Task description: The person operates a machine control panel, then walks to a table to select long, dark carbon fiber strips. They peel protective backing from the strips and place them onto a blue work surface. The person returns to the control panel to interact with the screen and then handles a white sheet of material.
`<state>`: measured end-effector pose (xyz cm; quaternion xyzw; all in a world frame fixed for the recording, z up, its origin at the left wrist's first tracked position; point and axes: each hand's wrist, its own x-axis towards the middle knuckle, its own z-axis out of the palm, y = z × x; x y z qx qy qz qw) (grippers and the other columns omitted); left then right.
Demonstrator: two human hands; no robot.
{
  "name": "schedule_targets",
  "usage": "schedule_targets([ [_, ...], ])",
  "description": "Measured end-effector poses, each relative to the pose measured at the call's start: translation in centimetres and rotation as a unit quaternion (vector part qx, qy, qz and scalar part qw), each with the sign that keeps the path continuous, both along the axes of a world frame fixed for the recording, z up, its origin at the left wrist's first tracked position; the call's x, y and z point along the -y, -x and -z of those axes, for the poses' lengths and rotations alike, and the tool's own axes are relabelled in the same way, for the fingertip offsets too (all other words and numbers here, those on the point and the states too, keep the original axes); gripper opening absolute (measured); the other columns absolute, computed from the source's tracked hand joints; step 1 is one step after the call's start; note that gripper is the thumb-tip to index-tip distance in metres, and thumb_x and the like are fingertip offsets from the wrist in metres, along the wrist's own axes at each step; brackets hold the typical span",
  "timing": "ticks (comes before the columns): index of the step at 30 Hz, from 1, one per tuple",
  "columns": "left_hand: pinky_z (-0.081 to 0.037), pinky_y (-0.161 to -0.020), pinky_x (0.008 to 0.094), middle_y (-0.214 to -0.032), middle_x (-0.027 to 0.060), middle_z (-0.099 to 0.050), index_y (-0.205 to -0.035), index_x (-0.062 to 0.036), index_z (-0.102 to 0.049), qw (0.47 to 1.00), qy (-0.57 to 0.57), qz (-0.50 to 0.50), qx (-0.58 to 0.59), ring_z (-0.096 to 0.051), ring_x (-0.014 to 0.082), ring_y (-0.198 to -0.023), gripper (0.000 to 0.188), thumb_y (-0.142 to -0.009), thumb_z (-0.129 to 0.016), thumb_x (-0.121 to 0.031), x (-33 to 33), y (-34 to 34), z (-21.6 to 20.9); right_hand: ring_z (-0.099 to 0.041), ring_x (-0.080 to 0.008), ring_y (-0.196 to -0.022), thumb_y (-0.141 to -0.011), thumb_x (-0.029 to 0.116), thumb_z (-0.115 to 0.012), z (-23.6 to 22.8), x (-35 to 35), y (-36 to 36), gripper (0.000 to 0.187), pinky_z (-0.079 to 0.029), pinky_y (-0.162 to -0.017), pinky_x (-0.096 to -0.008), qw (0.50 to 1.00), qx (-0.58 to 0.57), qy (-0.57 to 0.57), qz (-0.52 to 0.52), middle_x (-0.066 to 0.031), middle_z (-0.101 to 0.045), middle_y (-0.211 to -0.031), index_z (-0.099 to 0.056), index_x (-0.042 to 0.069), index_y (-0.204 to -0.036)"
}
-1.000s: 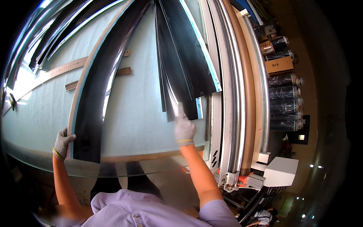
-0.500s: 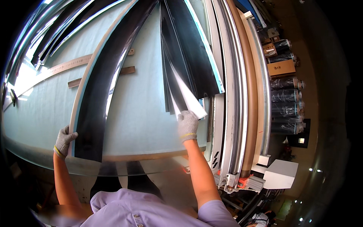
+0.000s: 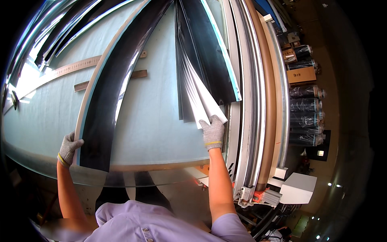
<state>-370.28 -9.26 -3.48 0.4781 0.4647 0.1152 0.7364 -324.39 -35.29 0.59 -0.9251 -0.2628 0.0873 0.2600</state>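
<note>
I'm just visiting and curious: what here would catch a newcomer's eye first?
First, the long, glossy black strip curving down the left of the light-blue table, its near end in the gray-gloved left hand. Right of centre, the gray-gloved right hand grips thin, flexible white flaps beside a wide black sheet. At far right, dark, plastic-wrapped rolls are lined up.

"What's that left hand (image 3: 68,149) gripping?"
"The long dark strip (image 3: 100,119), by its lower left edge."
"And the right hand (image 3: 213,132)?"
"Dark sheets (image 3: 212,104), white faces turned up, over the pale table (image 3: 147,133)."
</note>
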Motion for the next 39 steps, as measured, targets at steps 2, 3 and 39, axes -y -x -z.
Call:
schedule_targets([
  [2,-0.053,-0.083,0.0279,-0.096,0.004,-0.069,-0.114,0.0062,-0.065,1.0,0.0,0.003,-0.002,-0.063,0.0112,-0.086,0.038,-0.081,-0.071,-0.01,-0.1,0.3,0.2,-0.066,-0.0429,-0.085,-0.074,0.017,-0.081,-0.8,0.2,-0.4,0.035,-0.051,-0.078,-0.0453,0.999,-0.015,-0.024,0.02,-0.0265,-0.067,-0.086,-0.063,-0.007,-0.092],
  [3,-0.053,-0.083,0.028,-0.096,0.004,-0.069,-0.114,0.0061,-0.065,1.0,0.001,0.007,-0.003,-0.063,0.0113,-0.086,0.038,-0.081,-0.072,-0.01,-0.1,0.4,0.4,-0.067,-0.042,-0.087,-0.075,0.019,-0.08,-0.5,0.8,-1.2,0.037,-0.052,-0.079,-0.0453,1.0,0.004,0.001,0.023,-0.0268,-0.067,-0.088,-0.063,-0.008,-0.094],
  [39,-0.05,-0.083,0.0264,-0.095,0.0028,-0.068,-0.118,0.0061,-0.064,1.0,-0.005,-0.011,-0.002,-0.06,0.0101,-0.086,0.043,-0.08,-0.073,-0.011,0.0,0.6,0.9,-0.072,-0.0236,-0.072,-0.081,0.024,-0.069,-1.2,-4.9,0.5,0.024,-0.053,-0.065,-0.0371,0.869,0.204,0.418,-0.168,-0.0054,-0.071,-0.077,-0.064,0.009,-0.099],
])
